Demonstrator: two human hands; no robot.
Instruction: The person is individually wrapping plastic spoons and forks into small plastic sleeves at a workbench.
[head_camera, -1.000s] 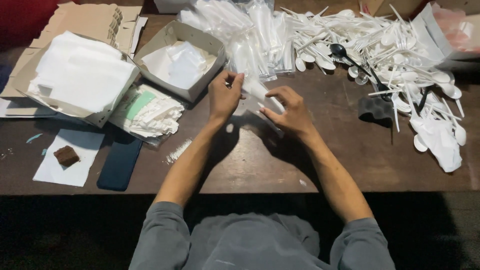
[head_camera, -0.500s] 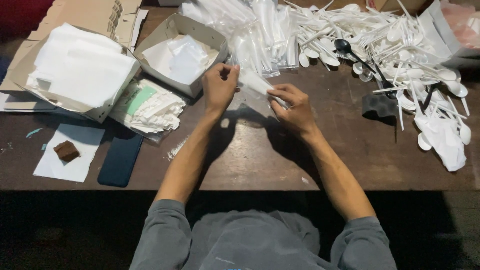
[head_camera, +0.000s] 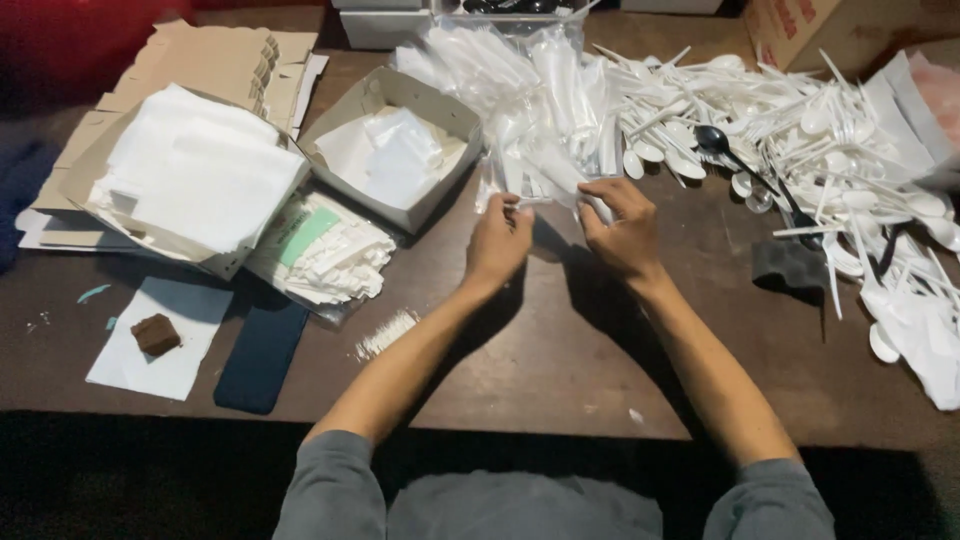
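Left hand (head_camera: 498, 243), right hand (head_camera: 622, 228): fingers pinched closed on clear plastic packet (head_camera: 552, 190).

The table (head_camera: 560, 370) is dark brown. The spoons (head_camera: 800, 130) at two o'clock are white, with one black spoon (head_camera: 715, 140) among them. The napkins (head_camera: 200, 170) at ten o'clock are white in a tan box (head_camera: 75, 185). The phone (head_camera: 262, 355) at eight o'clock is dark blue. The sleeves (head_camera: 330, 490) are grey.

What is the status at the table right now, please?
Left hand and right hand both pinching a clear plastic packet at the packet pile's edge. Loose white spoons heaped right; napkin box left. Nothing between the hands.
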